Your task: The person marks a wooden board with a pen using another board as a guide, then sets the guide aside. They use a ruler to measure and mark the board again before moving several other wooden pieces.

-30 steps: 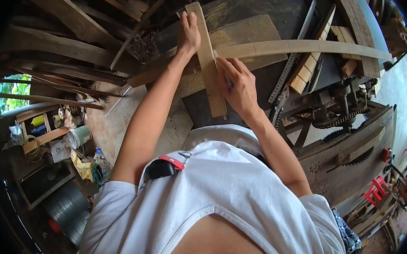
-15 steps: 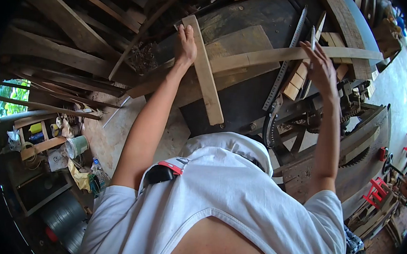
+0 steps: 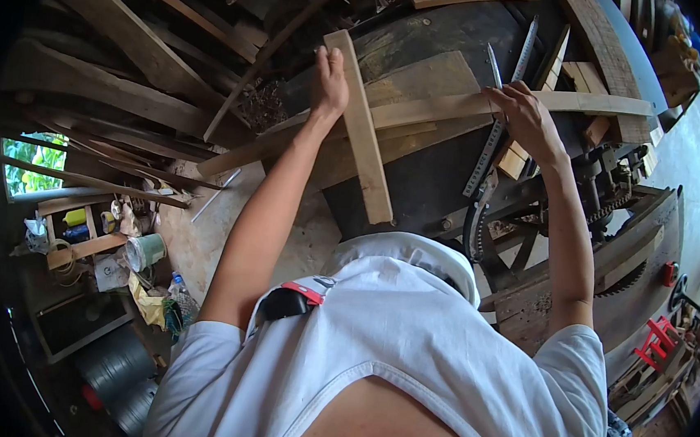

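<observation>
My left hand (image 3: 330, 89) grips the upper part of a short straight wooden board (image 3: 363, 141), its fingers along the left edge. That board lies across a long, slightly curved wooden plank (image 3: 432, 110). In my right hand (image 3: 530, 122) is a slim, pale pencil (image 3: 493, 65), pointed end up. The fingers of that hand are bent over the long plank, right of the crossing. Beneath the plank a metal ruler (image 3: 483, 159) runs at an angle, near my right hand. A wide flat board (image 3: 451, 79) lies under the plank on the dark worktop (image 3: 418, 187).
Rough planks (image 3: 124, 61) are piled at the left. Small wood strips (image 3: 515, 159) and a thick beam (image 3: 602, 45) lie at the right of the worktop. Below them is a toothed saw blade (image 3: 629, 280) by machinery. A bucket (image 3: 146, 252) and red stools (image 3: 657, 341) stand on the floor.
My right hand has moved left along the long plank, and the pencil now leans up and left. My left hand keeps its grip on the short board. The whole view has shifted slightly.
</observation>
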`<act>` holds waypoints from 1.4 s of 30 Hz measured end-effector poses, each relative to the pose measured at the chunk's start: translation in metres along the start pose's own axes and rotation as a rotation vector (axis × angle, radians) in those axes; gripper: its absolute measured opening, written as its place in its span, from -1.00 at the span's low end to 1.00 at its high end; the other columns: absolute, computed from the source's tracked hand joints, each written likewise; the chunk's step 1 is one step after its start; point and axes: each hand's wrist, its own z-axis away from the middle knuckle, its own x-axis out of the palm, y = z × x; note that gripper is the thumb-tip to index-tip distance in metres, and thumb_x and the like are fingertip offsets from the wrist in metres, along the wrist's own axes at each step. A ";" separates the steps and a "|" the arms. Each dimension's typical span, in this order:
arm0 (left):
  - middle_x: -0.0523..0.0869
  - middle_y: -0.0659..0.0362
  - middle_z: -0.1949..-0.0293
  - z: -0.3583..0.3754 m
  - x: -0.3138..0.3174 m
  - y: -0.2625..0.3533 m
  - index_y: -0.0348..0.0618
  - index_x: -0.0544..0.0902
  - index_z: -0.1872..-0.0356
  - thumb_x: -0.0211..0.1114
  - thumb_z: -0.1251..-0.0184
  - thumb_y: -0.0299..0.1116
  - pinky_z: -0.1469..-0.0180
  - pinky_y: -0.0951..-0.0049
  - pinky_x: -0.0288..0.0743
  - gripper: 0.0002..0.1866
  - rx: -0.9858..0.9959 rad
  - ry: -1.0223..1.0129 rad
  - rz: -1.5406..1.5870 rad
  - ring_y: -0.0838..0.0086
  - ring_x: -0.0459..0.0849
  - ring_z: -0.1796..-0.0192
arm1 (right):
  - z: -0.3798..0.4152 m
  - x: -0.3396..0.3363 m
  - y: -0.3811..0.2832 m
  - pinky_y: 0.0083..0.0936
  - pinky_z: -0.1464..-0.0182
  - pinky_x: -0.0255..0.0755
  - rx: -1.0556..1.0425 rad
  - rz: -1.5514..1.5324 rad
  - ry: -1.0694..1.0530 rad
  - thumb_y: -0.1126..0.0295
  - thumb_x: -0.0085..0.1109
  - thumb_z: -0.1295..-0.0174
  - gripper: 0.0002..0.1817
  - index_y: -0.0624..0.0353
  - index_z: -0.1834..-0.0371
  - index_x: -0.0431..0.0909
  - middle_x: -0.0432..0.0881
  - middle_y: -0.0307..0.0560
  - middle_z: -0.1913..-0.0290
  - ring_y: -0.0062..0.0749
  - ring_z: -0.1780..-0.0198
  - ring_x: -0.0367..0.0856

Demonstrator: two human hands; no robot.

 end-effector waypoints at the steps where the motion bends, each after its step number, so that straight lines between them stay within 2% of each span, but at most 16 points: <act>1: 0.36 -0.37 -0.50 -0.004 0.003 -0.002 -0.52 0.20 -0.53 -0.20 -0.74 0.11 -0.57 0.21 0.21 -0.22 0.003 -0.008 -0.001 -0.11 0.32 -0.57 | -0.002 0.003 -0.001 -0.20 -0.18 0.60 0.001 -0.006 0.006 0.64 0.26 -0.12 -0.45 0.10 -0.26 0.62 0.76 -0.05 -0.01 -0.10 -0.14 0.65; 4: 0.26 -0.39 -0.55 -0.009 0.006 -0.017 -0.55 0.15 -0.55 -0.20 -0.74 0.12 -0.61 0.20 0.14 -0.20 0.025 -0.016 -0.002 -0.12 0.24 -0.61 | 0.000 0.005 -0.004 -0.19 -0.17 0.64 0.001 0.044 0.015 0.64 0.22 -0.17 -0.41 0.05 -0.33 0.59 0.77 -0.05 -0.05 -0.11 -0.15 0.67; 6: 0.26 -0.39 -0.55 -0.010 0.008 -0.026 -0.54 0.14 -0.55 -0.20 -0.74 0.12 -0.61 0.21 0.13 -0.19 0.029 -0.010 -0.004 -0.11 0.24 -0.62 | 0.000 0.003 -0.010 -0.19 -0.18 0.65 -0.045 0.080 0.184 0.67 0.24 -0.16 -0.34 -0.01 -0.39 0.56 0.77 -0.05 -0.07 -0.11 -0.16 0.69; 8: 0.26 -0.39 -0.55 -0.008 0.005 -0.026 -0.54 0.14 -0.55 -0.20 -0.73 0.12 -0.61 0.21 0.13 -0.19 0.017 -0.008 -0.009 -0.11 0.23 -0.62 | 0.004 -0.006 -0.023 -0.19 -0.18 0.64 -0.056 0.098 0.233 0.66 0.27 -0.16 -0.29 -0.07 -0.45 0.51 0.77 -0.03 -0.07 -0.09 -0.16 0.70; 10: 0.25 -0.39 -0.56 -0.007 0.003 -0.026 -0.54 0.14 -0.55 -0.20 -0.73 0.12 -0.61 0.21 0.13 -0.19 0.011 -0.006 -0.015 -0.10 0.23 -0.62 | 0.013 -0.015 -0.045 -0.19 -0.12 0.64 0.167 -0.024 0.160 0.61 0.29 -0.17 -0.25 -0.09 -0.49 0.46 0.76 -0.02 -0.08 -0.09 -0.14 0.72; 11: 0.25 -0.39 -0.56 -0.008 0.003 -0.027 -0.54 0.14 -0.56 -0.20 -0.73 0.12 -0.61 0.21 0.13 -0.19 0.012 -0.005 -0.016 -0.10 0.23 -0.62 | 0.017 -0.017 -0.052 -0.17 -0.07 0.64 0.221 -0.080 0.122 0.54 0.26 -0.28 -0.31 -0.08 -0.53 0.41 0.78 0.00 -0.03 -0.06 -0.06 0.76; 12: 0.25 -0.38 -0.56 -0.008 0.003 -0.027 -0.54 0.13 -0.56 -0.20 -0.73 0.12 -0.61 0.21 0.13 -0.19 0.013 -0.007 -0.020 -0.10 0.23 -0.62 | 0.019 -0.013 -0.059 -0.17 -0.07 0.64 0.218 -0.088 0.125 0.54 0.26 -0.28 -0.31 -0.08 -0.53 0.41 0.78 0.00 -0.03 -0.06 -0.06 0.76; 14: 0.25 -0.38 -0.56 -0.009 0.003 -0.029 -0.54 0.13 -0.56 -0.20 -0.73 0.13 -0.61 0.22 0.12 -0.19 0.013 -0.010 -0.023 -0.09 0.22 -0.62 | 0.021 -0.002 -0.076 -0.16 -0.02 0.64 0.178 -0.216 0.271 0.49 0.24 -0.38 -0.37 -0.07 -0.53 0.41 0.79 0.01 0.03 -0.04 0.04 0.79; 16: 0.24 -0.38 -0.56 -0.009 0.003 -0.032 -0.54 0.13 -0.56 -0.20 -0.73 0.13 -0.62 0.22 0.12 -0.19 0.012 -0.014 -0.023 -0.09 0.22 -0.63 | 0.022 0.002 -0.097 -0.17 0.06 0.64 0.185 -0.385 0.286 0.37 0.22 -0.46 -0.42 -0.09 -0.55 0.39 0.80 0.01 0.07 -0.02 0.12 0.79; 20: 0.24 -0.38 -0.57 -0.011 0.004 -0.033 -0.54 0.12 -0.56 -0.20 -0.73 0.13 -0.62 0.22 0.11 -0.18 -0.001 -0.028 -0.021 -0.08 0.21 -0.63 | 0.020 0.008 -0.135 -0.16 0.14 0.58 0.241 -0.465 0.246 0.17 0.17 -0.52 -0.51 -0.03 -0.47 0.50 0.66 -0.04 0.20 -0.08 0.22 0.67; 22: 0.23 -0.38 -0.57 -0.011 0.005 -0.033 -0.54 0.12 -0.57 -0.20 -0.73 0.13 -0.62 0.23 0.11 -0.18 -0.001 -0.028 -0.023 -0.07 0.21 -0.63 | 0.018 0.017 -0.148 -0.19 0.12 0.54 0.133 -0.410 0.307 0.10 0.13 -0.54 -0.52 0.09 -0.40 0.56 0.58 0.00 0.26 -0.08 0.21 0.59; 23: 0.23 -0.38 -0.57 -0.012 0.005 -0.033 -0.54 0.12 -0.57 -0.20 -0.73 0.13 -0.62 0.23 0.11 -0.18 -0.001 -0.028 -0.024 -0.07 0.21 -0.63 | 0.016 0.020 -0.156 -0.21 0.10 0.50 0.151 -0.479 0.330 0.18 0.16 -0.53 -0.54 0.23 -0.34 0.57 0.54 0.04 0.28 -0.05 0.22 0.53; 26: 0.23 -0.37 -0.57 -0.013 0.005 -0.032 -0.54 0.11 -0.57 -0.20 -0.73 0.13 -0.62 0.23 0.11 -0.18 -0.005 -0.032 -0.020 -0.07 0.20 -0.64 | 0.014 0.030 -0.172 -0.20 0.11 0.50 0.209 -0.624 0.348 0.28 0.21 -0.50 -0.56 0.31 -0.33 0.56 0.54 0.07 0.28 -0.03 0.22 0.54; 27: 0.22 -0.37 -0.57 -0.013 0.005 -0.034 -0.54 0.11 -0.57 -0.20 -0.73 0.13 -0.62 0.23 0.11 -0.18 -0.007 -0.033 -0.022 -0.06 0.20 -0.64 | 0.014 0.029 -0.176 -0.18 0.10 0.51 0.230 -0.640 0.313 0.39 0.22 -0.46 -0.58 0.34 -0.31 0.56 0.55 0.10 0.26 -0.01 0.21 0.56; 31: 0.22 -0.37 -0.58 -0.016 0.009 -0.039 -0.53 0.10 -0.57 -0.20 -0.73 0.14 -0.63 0.24 0.10 -0.17 -0.007 -0.023 -0.029 -0.05 0.20 -0.64 | 0.015 0.037 -0.187 -0.17 0.07 0.55 0.226 -0.710 0.276 0.51 0.21 -0.38 -0.58 0.33 -0.29 0.56 0.56 0.09 0.25 -0.01 0.18 0.61; 42: 0.23 -0.38 -0.57 -0.015 0.005 -0.018 -0.53 0.12 -0.57 -0.19 -0.72 0.13 -0.61 0.22 0.14 -0.18 -0.010 -0.079 0.029 -0.08 0.23 -0.62 | 0.011 0.047 -0.197 -0.19 0.04 0.57 0.179 -0.686 0.257 0.54 0.22 -0.32 -0.59 0.33 -0.24 0.58 0.59 0.07 0.22 0.00 0.13 0.63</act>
